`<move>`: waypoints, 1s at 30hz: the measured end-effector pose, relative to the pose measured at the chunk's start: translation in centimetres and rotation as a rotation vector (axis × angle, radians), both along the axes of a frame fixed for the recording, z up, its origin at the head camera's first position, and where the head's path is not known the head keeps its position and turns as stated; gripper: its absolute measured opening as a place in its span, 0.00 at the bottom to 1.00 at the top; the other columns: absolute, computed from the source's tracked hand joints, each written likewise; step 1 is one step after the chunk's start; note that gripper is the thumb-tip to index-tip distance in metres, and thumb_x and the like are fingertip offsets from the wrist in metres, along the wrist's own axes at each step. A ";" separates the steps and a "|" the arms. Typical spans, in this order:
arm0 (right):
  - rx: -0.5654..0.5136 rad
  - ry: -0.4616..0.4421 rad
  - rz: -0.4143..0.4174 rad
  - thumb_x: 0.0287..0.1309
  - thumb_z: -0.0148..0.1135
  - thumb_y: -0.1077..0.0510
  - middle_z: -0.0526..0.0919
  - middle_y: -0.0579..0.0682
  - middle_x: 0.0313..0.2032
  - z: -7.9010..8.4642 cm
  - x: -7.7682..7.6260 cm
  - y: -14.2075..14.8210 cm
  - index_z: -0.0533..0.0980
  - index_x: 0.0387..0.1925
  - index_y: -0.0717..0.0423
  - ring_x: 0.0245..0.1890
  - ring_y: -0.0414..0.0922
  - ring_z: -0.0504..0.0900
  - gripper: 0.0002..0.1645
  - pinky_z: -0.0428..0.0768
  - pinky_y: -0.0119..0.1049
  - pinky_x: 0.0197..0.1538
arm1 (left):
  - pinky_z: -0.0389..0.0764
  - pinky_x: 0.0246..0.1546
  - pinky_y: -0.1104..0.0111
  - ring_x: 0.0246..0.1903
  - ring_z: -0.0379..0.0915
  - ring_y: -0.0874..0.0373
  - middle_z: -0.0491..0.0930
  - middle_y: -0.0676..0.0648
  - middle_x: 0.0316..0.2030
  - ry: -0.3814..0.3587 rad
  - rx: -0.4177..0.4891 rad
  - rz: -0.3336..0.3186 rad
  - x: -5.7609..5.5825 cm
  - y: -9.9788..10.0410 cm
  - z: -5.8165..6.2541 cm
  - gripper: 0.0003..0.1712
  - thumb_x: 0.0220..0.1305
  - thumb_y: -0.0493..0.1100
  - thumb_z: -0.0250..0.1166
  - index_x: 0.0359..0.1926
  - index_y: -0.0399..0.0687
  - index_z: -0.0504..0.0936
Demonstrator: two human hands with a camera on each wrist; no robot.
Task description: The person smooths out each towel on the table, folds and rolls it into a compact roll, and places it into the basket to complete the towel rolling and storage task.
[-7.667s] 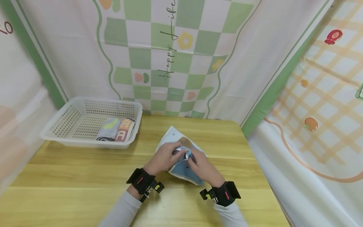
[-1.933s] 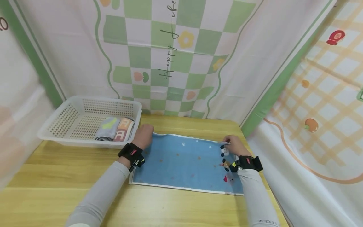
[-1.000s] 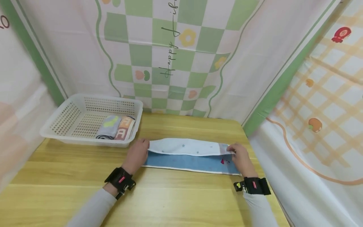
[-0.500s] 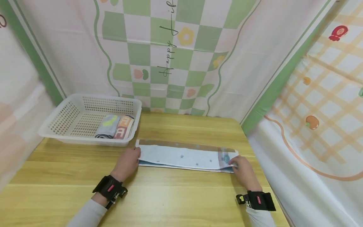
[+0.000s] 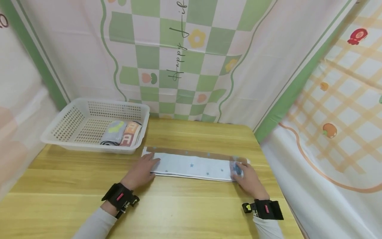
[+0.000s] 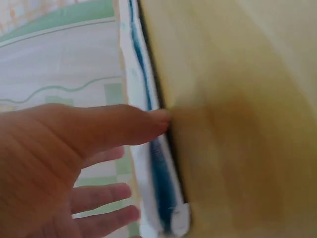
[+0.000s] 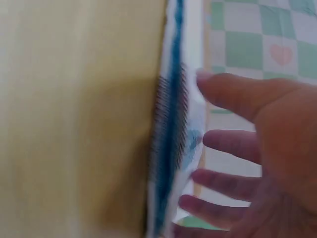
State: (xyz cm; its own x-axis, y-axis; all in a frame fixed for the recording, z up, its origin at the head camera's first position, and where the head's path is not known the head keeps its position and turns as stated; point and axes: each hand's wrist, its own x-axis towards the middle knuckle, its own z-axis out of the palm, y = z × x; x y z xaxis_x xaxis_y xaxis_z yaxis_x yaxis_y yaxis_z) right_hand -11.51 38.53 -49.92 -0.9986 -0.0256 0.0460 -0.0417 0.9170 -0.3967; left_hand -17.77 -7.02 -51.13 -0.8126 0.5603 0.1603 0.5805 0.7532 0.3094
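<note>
A towel (image 5: 191, 165) lies folded lengthwise into a long strip, its white starred side and brown band facing up. Blue inner cloth shows between the layers along its near edge in both wrist views. My left hand (image 5: 141, 171) rests on the strip's left end, fingers spread and fairly straight, with the thumb (image 6: 143, 126) against the near edge. Over the right end, on the printed patch, lies my right hand (image 5: 249, 179). Its fingers (image 7: 230, 144) are spread and extended in the right wrist view. Neither hand pinches the cloth.
A white plastic basket (image 5: 64, 144) stands at the back left of the wooden table (image 5: 179, 209). Inside it are a grey rolled towel (image 5: 114, 131) and an orange-and-red lettered one (image 5: 130, 132). Printed curtains (image 5: 191, 59) hang behind and at both sides.
The towel was bunched in both hands, then spread flat blue side up. Its far edge has been folded toward me. Both hands have let go of that edge and moved inward onto the strip.
</note>
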 end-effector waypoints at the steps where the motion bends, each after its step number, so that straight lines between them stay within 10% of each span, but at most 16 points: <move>1: -0.001 -0.029 0.001 0.66 0.66 0.51 0.65 0.80 0.65 -0.1 -0.1 -0.2 0.67 0.68 0.73 0.62 0.75 0.69 0.39 0.71 0.68 0.62 | 0.70 0.66 0.43 0.65 0.68 0.32 0.71 0.26 0.65 -0.017 -0.012 -0.006 0.1 0.0 -0.1 0.28 0.61 0.39 0.71 0.61 0.34 0.79; 7: 0.002 -0.067 -0.014 0.64 0.69 0.51 0.60 0.82 0.67 -0.3 -0.1 -0.2 0.65 0.69 0.75 0.64 0.77 0.66 0.43 0.69 0.69 0.62 | 0.71 0.64 0.43 0.64 0.68 0.28 0.72 0.24 0.62 -0.044 -0.014 -0.019 0.7 0.1 -0.1 0.17 0.69 0.33 0.63 0.56 0.30 0.81; 13: -0.015 -0.068 0.004 0.65 0.67 0.49 0.61 0.81 0.67 -0.7 0.0 0.7 0.66 0.69 0.73 0.64 0.76 0.66 0.42 0.69 0.69 0.63 | 0.63 0.70 0.42 0.67 0.63 0.27 0.69 0.20 0.64 -0.114 -0.008 -0.055 1.1 0.0 0.2 0.26 0.73 0.47 0.62 0.57 0.26 0.79; 20: 0.001 -0.024 -0.207 0.74 0.54 0.55 0.68 0.82 0.58 0.1 -0.3 2.3 0.65 0.64 0.81 0.59 0.74 0.71 0.32 0.71 0.66 0.61 | 0.82 0.48 0.51 0.44 0.81 0.41 0.84 0.38 0.36 0.064 0.038 -0.032 -0.1 1.0 0.1 0.08 0.65 0.38 0.68 0.31 0.37 0.82; 30: 0.053 -0.215 -0.327 0.70 0.57 0.52 0.75 0.60 0.29 0.9 -1.5 2.6 0.74 0.37 0.76 0.29 0.51 0.72 0.25 0.70 0.40 0.32 | 0.72 0.64 0.45 0.63 0.71 0.34 0.73 0.28 0.63 -0.043 0.033 -0.039 -0.2 1.1 -0.4 0.22 0.65 0.36 0.69 0.59 0.34 0.81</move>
